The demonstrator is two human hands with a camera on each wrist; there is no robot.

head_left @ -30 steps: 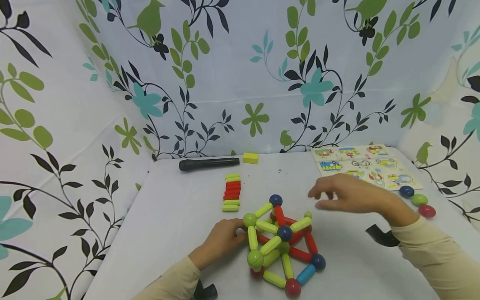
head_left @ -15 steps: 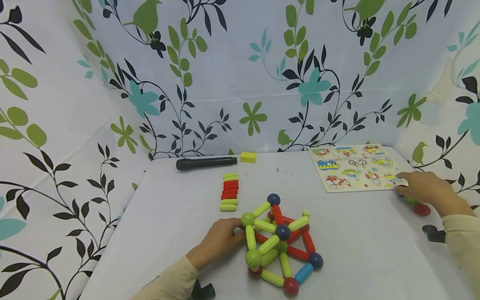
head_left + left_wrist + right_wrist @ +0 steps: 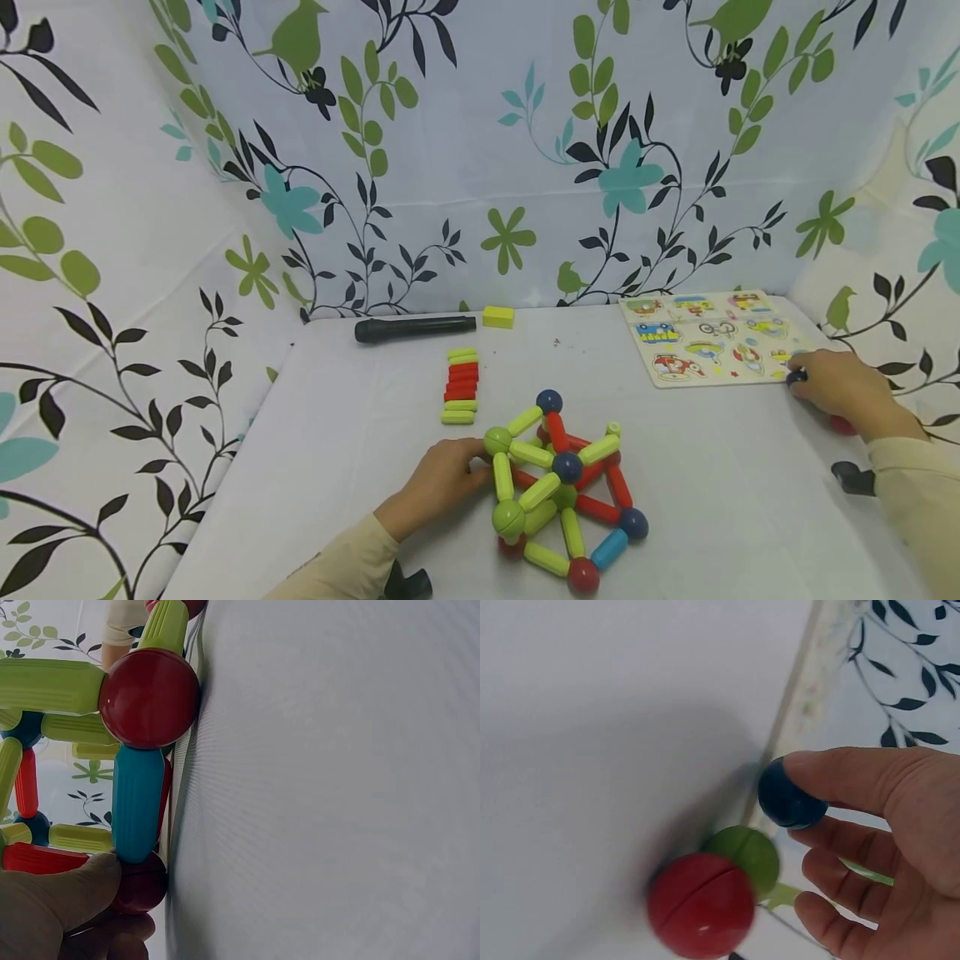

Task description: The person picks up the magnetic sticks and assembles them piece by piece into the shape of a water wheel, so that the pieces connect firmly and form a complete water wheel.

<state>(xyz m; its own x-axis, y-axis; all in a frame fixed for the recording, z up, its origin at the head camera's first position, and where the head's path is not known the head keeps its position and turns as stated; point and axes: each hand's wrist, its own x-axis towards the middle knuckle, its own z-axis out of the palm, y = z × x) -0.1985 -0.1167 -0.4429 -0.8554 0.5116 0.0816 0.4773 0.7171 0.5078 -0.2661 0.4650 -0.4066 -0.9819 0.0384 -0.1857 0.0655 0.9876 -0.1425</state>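
In the head view a structure of magnetic rods and balls [image 3: 531,454] stands on the table, its rods lime, red and blue. My left hand [image 3: 441,487] grips its left side low down. The left wrist view shows the thumb and fingers around a dark red ball [image 3: 142,885] at the end of a blue rod [image 3: 137,802]. At the right of the table my right hand [image 3: 847,385] pinches a dark blue ball [image 3: 786,799] between thumb and forefinger, by the puzzle board's corner. Beside it lie a red ball [image 3: 701,906] and a green ball [image 3: 748,859].
A picture puzzle board [image 3: 720,342] lies at the back right. A column of red and lime rods [image 3: 461,385] lies left of centre. Behind it are a black microphone [image 3: 415,328] and a yellow block [image 3: 498,317]. Patterned cloth [image 3: 420,167] closes off the back and sides.
My right hand has moved right from above the table to the loose balls and now pinches the blue one, drawing it slightly left. The left hand stays at the structure.
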